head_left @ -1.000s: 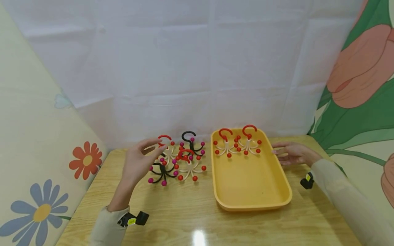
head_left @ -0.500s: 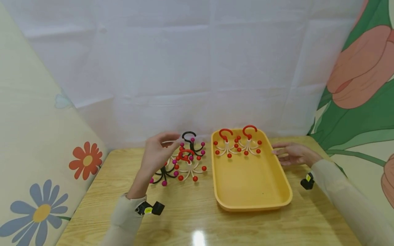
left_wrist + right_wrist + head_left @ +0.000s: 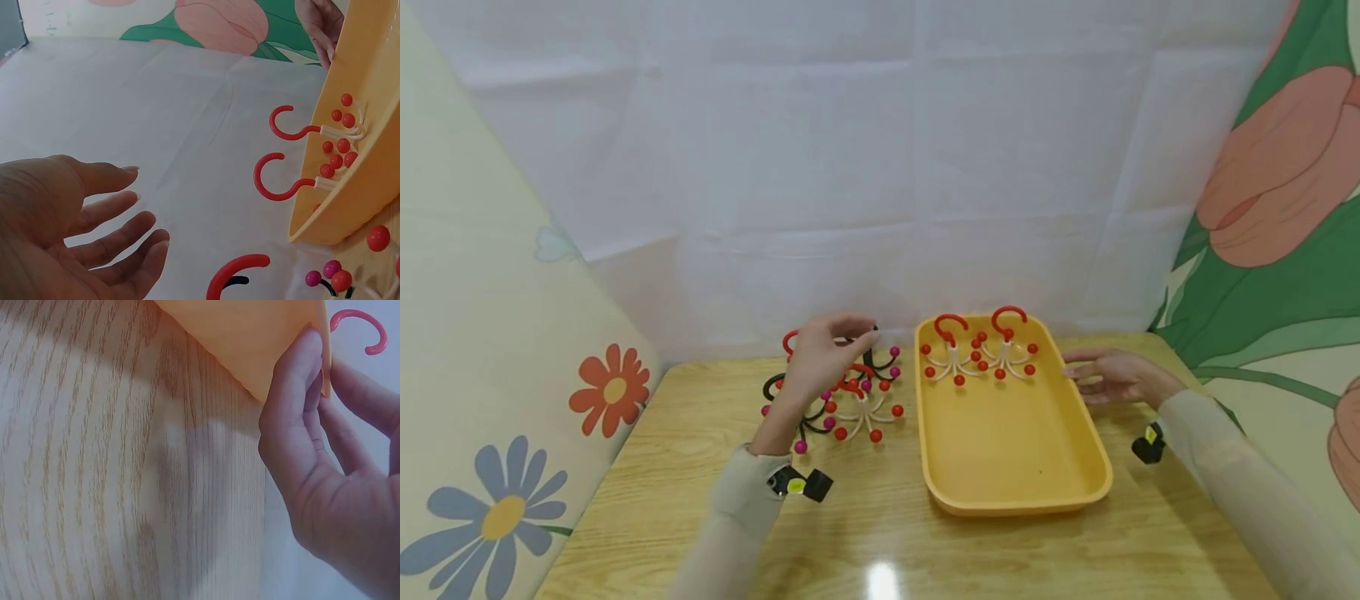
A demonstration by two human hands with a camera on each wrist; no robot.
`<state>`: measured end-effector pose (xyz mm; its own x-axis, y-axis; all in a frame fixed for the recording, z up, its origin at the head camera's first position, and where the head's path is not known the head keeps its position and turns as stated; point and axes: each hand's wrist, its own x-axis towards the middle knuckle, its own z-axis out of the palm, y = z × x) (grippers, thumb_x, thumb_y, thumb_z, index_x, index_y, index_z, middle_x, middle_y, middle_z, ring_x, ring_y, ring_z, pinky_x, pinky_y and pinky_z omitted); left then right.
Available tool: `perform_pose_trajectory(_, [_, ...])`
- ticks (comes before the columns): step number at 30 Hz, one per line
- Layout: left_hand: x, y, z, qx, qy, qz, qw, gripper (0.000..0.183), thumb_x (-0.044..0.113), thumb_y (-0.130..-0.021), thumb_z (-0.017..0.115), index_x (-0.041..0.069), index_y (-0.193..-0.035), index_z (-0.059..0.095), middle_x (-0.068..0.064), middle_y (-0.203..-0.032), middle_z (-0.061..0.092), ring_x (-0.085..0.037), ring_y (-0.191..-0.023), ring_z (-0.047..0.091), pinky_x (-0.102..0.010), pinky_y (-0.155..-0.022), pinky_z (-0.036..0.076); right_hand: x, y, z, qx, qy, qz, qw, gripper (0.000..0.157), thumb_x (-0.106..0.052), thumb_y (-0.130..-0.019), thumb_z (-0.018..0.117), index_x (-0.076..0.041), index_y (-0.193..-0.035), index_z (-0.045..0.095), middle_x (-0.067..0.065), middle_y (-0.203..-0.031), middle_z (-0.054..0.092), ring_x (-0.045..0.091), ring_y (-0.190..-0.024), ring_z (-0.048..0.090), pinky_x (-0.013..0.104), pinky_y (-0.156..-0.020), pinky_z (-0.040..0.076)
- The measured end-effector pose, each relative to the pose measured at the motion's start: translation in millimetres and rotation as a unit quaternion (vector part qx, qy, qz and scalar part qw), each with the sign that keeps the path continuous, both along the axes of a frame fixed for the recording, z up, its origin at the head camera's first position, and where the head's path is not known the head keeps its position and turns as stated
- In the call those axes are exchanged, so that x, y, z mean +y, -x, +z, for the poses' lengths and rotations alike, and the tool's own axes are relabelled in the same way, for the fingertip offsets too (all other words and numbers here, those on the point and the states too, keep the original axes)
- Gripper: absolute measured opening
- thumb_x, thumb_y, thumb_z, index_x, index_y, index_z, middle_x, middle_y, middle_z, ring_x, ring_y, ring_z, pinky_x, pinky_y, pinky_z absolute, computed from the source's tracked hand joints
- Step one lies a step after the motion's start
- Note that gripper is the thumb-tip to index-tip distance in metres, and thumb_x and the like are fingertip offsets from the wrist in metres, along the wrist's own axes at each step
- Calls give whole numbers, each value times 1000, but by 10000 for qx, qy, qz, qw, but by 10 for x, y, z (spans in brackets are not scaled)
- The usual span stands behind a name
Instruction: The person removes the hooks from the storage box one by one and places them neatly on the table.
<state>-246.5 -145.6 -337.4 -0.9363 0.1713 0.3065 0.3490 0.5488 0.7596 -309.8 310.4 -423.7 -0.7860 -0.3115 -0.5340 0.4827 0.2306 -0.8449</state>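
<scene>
On the left of the wooden table (image 3: 865,521), four hangers with ball-tipped arms stand close together: two black ones, the near black hanger (image 3: 802,423) and the far black hanger (image 3: 869,357), plus two red-and-white ones, the near red-and-white hanger (image 3: 862,407) and the far red-and-white hanger (image 3: 789,341), mostly hidden behind a hand. To their right, the one yellow tray (image 3: 1011,450) holds two more red-and-white hangers, the left tray hanger (image 3: 953,360) and the right tray hanger (image 3: 1006,353), side by side at its far end. The left hand (image 3: 818,358) reaches over the left group, fingers extended and thumb apart, with nothing in its grasp; its fingertips are by the far black hanger's top, and I cannot tell whether they touch. The right hand (image 3: 1116,377) pinches the tray's right rim between thumb and fingers.
</scene>
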Motion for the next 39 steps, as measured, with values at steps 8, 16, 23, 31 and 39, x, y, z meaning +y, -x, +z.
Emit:
perform_pose_trajectory(8, [203, 188, -39, -327, -254, 31, 9991, 35, 29, -101, 72, 11, -131, 73, -15, -131, 74, -31, -124, 69, -48, -105, 58, -18, -8, 9, -9, -6, 25, 10000, 71, -18, -108, 59, -4, -167, 21, -4, -107, 69, 10, -94, 68, 28, -84, 64])
perform_pose_trajectory(16, [440, 399, -89, -749, -684, 118, 9948, 45, 28, -100, 74, 12, -141, 67, -16, -139, 69, -35, -130, 66, -49, -103, 59, 9, -4, 5, -14, -37, 2, 10000, 71, -19, -108, 61, -4, -166, 23, -4, -108, 67, 11, -94, 67, 29, -84, 64])
perform_pose_trajectory(23, [594, 527, -179, -945, -1015, 201, 9901, 49, 29, -98, 76, 10, -142, 66, -20, -143, 66, -36, -133, 64, -53, -108, 56, 9, -12, -5, 18, -96, -14, 10000, 73, -20, -108, 60, -4, -167, 20, -5, -107, 69, 11, -94, 68, 30, -84, 64])
perform_pose_trajectory(31, [827, 640, -313, -1032, -1210, 548, 9858, 48, 28, -98, 76, 7, -140, 67, -18, -139, 69, -33, -130, 67, -48, -108, 56, 11, -23, -13, 29, -98, -60, 9999, 71, -18, -108, 59, -3, -167, 21, -4, -107, 69, 11, -93, 69, 30, -82, 64])
perform_pose_trajectory(39, [993, 746, -470, -1148, -1541, 851, 9777, 44, 22, -97, 76, 3, -136, 68, -18, -135, 70, -34, -127, 65, -49, -104, 58, 2, -16, -4, 58, -113, 28, 9999, 73, -20, -109, 59, -3, -167, 18, -5, -107, 68, 10, -93, 69, 29, -82, 64])
